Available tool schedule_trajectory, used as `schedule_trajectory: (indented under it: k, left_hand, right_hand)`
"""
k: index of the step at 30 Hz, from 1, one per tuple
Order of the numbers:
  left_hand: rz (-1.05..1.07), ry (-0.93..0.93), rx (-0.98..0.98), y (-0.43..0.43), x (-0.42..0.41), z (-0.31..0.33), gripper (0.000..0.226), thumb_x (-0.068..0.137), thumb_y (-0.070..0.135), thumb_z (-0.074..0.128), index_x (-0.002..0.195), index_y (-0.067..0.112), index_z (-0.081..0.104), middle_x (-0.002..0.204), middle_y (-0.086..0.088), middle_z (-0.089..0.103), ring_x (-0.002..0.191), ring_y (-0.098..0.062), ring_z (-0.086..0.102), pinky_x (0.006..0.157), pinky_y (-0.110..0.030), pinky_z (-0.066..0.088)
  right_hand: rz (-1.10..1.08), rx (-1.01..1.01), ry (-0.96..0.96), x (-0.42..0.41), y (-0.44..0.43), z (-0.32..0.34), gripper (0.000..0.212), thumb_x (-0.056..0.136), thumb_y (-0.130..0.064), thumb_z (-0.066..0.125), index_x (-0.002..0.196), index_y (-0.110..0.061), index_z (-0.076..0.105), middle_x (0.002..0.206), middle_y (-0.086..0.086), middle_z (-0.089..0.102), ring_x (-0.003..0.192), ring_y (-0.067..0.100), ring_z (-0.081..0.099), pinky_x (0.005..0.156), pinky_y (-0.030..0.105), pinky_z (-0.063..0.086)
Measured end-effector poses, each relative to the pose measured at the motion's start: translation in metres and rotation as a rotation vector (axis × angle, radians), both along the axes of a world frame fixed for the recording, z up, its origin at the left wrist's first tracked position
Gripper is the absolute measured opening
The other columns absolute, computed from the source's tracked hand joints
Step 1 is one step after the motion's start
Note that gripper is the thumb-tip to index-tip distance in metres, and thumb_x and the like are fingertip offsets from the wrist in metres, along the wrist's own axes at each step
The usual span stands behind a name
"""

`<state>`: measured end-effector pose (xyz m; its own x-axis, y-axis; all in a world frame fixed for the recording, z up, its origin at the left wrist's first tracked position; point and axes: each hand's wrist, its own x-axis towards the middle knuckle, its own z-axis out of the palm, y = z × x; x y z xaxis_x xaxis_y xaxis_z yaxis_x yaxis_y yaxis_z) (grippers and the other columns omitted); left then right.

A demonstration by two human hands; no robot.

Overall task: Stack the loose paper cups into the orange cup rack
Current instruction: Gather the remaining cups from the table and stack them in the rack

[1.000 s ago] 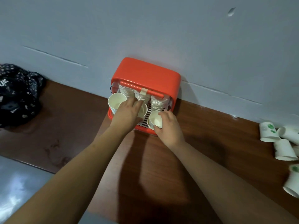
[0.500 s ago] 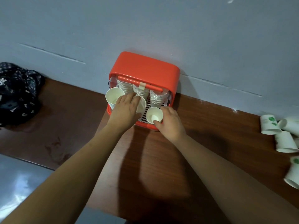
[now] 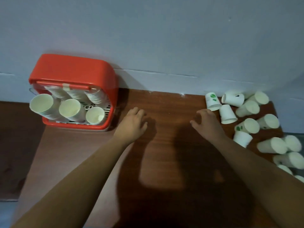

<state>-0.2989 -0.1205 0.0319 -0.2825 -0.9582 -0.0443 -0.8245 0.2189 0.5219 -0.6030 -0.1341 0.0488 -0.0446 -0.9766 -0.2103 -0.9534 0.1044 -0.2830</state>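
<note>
Orange rack: three stacks of cups inside.
Loose cups: many left lying on the table.
Left hand, right hand: empty, fingers relaxed.

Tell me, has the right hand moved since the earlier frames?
Yes. The right hand left the orange plastic cup rack and went rightward, now empty beside the loose white paper cups.

Dim, cool light from the left — the orange rack and left hand cast soft shadows rightward on the table. Everything slightly blurred; the wall seam bows — wide-angle distortion.
</note>
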Motion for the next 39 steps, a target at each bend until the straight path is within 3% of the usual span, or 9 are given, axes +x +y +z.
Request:
schedule_trajectory:
  k: [4, 10, 15, 18, 22, 28, 34, 37, 39]
  left_hand:
    - [-0.061, -0.014, 0.030, -0.028, -0.093, 0.006, 0.038, 0.095, 0.027, 0.060, 0.129, 0.009, 0.055, 0.122, -0.009, 0.053, 0.114, -0.027, 0.051, 0.091, -0.038, 0.045]
    - [-0.140, -0.040, 0.075, -0.088, -0.218, -0.012, 0.046, 0.092, 0.025, 0.062, 0.133, 0.007, 0.052, 0.133, -0.014, 0.050, 0.118, -0.033, 0.052, 0.095, -0.041, 0.048]
    - [-0.259, -0.149, 0.046, -0.128, -0.295, -0.038, 0.055, 0.087, 0.013, 0.062, 0.140, 0.007, 0.046, 0.140, -0.018, 0.043, 0.123, -0.038, 0.047, 0.098, -0.045, 0.046]
    - [-0.389, -0.320, -0.059, -0.152, -0.321, -0.052, 0.065, 0.089, 0.019, 0.067, 0.148, 0.018, 0.040, 0.154, -0.013, 0.033, 0.139, -0.033, 0.036, 0.109, -0.045, 0.038]
    - [-0.580, -0.492, -0.054, -0.173, -0.332, -0.070, 0.066, 0.095, 0.012, 0.057, 0.154, 0.022, 0.030, 0.164, -0.006, 0.020, 0.152, -0.025, 0.015, 0.121, -0.040, 0.021]
    - [-0.566, -0.667, -0.106, -0.158, -0.313, -0.072, 0.072, 0.094, 0.017, 0.059, 0.155, 0.034, 0.024, 0.142, -0.016, 0.029, 0.131, -0.034, 0.034, 0.107, -0.043, 0.036]
    - [-0.482, -0.668, 0.065, -0.136, -0.276, -0.076, 0.083, 0.093, 0.004, 0.058, 0.157, 0.032, 0.014, 0.137, -0.018, 0.031, 0.124, -0.037, 0.043, 0.092, -0.046, 0.051]
    - [-0.475, -0.700, 0.044, -0.128, -0.265, -0.074, 0.077, 0.093, 0.011, 0.061, 0.155, 0.030, 0.020, 0.130, -0.015, 0.040, 0.115, -0.035, 0.052, 0.080, -0.042, 0.048]
    - [-0.479, -0.720, -0.055, -0.125, -0.253, -0.076, 0.071, 0.091, 0.019, 0.065, 0.151, 0.025, 0.029, 0.128, -0.014, 0.044, 0.117, -0.034, 0.051, 0.085, -0.041, 0.046]
  right_hand:
    - [-0.101, -0.080, -0.017, -0.076, -0.018, 0.004, 0.049, 0.085, -0.034, 0.071, 0.125, -0.007, 0.059, 0.123, 0.013, 0.057, 0.114, 0.028, 0.054, 0.093, 0.037, 0.044]
    - [-0.251, -0.063, 0.022, -0.158, -0.034, -0.022, 0.050, 0.088, -0.034, 0.068, 0.127, -0.006, 0.055, 0.124, 0.014, 0.057, 0.112, 0.029, 0.056, 0.094, 0.039, 0.047]
    - [-0.210, -0.079, 0.104, -0.184, -0.051, -0.055, 0.048, 0.086, -0.039, 0.066, 0.119, -0.006, 0.055, 0.116, 0.014, 0.059, 0.105, 0.028, 0.058, 0.087, 0.036, 0.047]
    - [-0.186, -0.100, 0.057, -0.186, -0.063, -0.071, 0.048, 0.085, -0.037, 0.066, 0.116, -0.002, 0.054, 0.113, 0.018, 0.058, 0.103, 0.032, 0.058, 0.083, 0.040, 0.048]
    - [-0.189, -0.051, 0.049, -0.189, -0.067, -0.091, 0.050, 0.084, -0.029, 0.068, 0.120, -0.001, 0.050, 0.117, 0.019, 0.054, 0.105, 0.035, 0.055, 0.083, 0.040, 0.046]
    - [-0.151, 0.031, -0.072, -0.179, -0.057, -0.102, 0.061, 0.081, -0.025, 0.071, 0.133, -0.010, 0.044, 0.124, 0.015, 0.052, 0.114, 0.033, 0.051, 0.089, 0.041, 0.045]
    - [-0.092, 0.136, -0.133, -0.153, -0.041, -0.099, 0.069, 0.081, -0.030, 0.071, 0.140, -0.017, 0.038, 0.130, 0.011, 0.052, 0.118, 0.032, 0.050, 0.091, 0.042, 0.046]
    - [-0.027, 0.146, -0.141, -0.145, -0.037, -0.098, 0.069, 0.081, -0.031, 0.071, 0.141, -0.018, 0.038, 0.132, 0.010, 0.052, 0.119, 0.031, 0.050, 0.092, 0.040, 0.045]
    - [-0.037, 0.126, -0.180, -0.140, -0.035, -0.097, 0.068, 0.080, -0.031, 0.072, 0.139, -0.017, 0.040, 0.130, 0.010, 0.053, 0.118, 0.030, 0.052, 0.089, 0.040, 0.046]
